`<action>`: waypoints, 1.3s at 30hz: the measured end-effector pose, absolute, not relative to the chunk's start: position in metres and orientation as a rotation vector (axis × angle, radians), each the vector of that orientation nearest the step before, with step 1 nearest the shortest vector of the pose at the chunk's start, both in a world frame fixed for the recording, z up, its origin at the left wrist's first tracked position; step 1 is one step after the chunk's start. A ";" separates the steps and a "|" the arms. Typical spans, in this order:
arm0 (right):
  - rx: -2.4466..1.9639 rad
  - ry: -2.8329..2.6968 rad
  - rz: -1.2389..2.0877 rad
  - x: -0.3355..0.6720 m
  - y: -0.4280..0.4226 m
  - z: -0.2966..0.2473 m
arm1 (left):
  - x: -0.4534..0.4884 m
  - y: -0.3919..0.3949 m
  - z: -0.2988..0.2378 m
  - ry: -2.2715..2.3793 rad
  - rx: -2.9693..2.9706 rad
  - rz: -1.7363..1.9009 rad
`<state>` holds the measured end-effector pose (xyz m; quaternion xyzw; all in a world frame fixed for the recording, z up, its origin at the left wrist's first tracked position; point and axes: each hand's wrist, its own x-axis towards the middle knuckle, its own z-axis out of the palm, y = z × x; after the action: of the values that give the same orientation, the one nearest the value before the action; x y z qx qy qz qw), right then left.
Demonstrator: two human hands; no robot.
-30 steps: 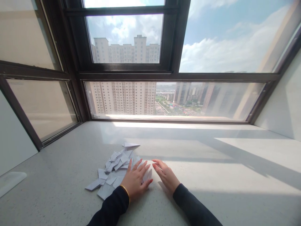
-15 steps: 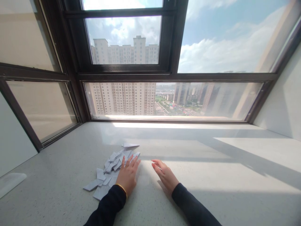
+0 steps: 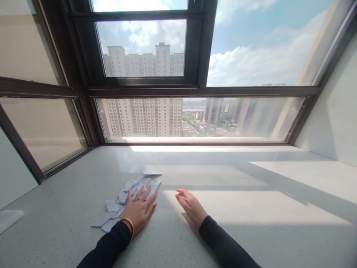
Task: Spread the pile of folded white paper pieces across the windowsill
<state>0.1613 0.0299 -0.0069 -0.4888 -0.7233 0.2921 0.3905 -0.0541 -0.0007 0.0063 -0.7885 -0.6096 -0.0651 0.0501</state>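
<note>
A loose pile of folded white paper pieces [image 3: 127,186] lies on the pale speckled sill, left of centre. My left hand [image 3: 141,212], with a gold bracelet at the wrist, rests over the pile's right side, fingers spread; part of the pile is hidden under it. One pointed folded paper piece [image 3: 152,172] sits at the far end of the pile. To the right, my right hand [image 3: 192,206] hovers over or rests on the sill, apart from the papers. Its fingers are loosely curved and apart, with nothing between them.
The speckled sill [image 3: 251,208] stretches to the right, crossed by bands of sunlight and shadow. Dark window frames [image 3: 195,144] border it at the back and left. A white flat object [image 3: 9,219] lies at the left edge. A white wall [image 3: 334,123] stands at the right.
My left hand has moved left and slightly nearer me, further over the paper pile, with its fingers spreading wider. My right hand has barely moved. The whole view has shifted slightly.
</note>
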 end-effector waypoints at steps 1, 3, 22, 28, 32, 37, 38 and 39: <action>-1.239 -1.840 0.738 0.161 0.029 -0.007 | -0.060 0.002 0.006 -1.847 -2.412 -0.192; -1.240 -1.841 0.724 0.160 0.028 -0.006 | -0.073 0.007 0.007 -1.806 -2.445 -0.181; -1.176 -1.886 0.681 0.158 0.033 -0.014 | -0.051 0.080 0.012 -1.774 -2.280 -0.259; -1.190 -1.867 0.700 0.157 0.033 -0.012 | -0.073 0.068 0.014 -1.821 -2.231 -0.258; -1.192 -1.843 0.745 0.157 0.033 -0.011 | -0.054 0.051 0.025 -1.751 -2.255 -0.370; -1.167 -1.834 0.783 0.158 0.032 -0.012 | -0.021 0.026 0.032 -1.719 -2.349 -0.464; -1.165 -1.839 0.781 0.159 0.032 -0.013 | -0.017 0.022 0.031 -1.775 -2.356 -0.438; -1.165 -1.846 0.775 0.159 0.032 -0.013 | -0.013 0.019 0.030 -1.841 -2.368 -0.399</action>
<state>0.1589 0.0319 -0.0133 -0.4606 -0.7300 0.3065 0.4013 -0.0133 0.0189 0.0301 -0.7813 -0.6074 -0.1316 0.0577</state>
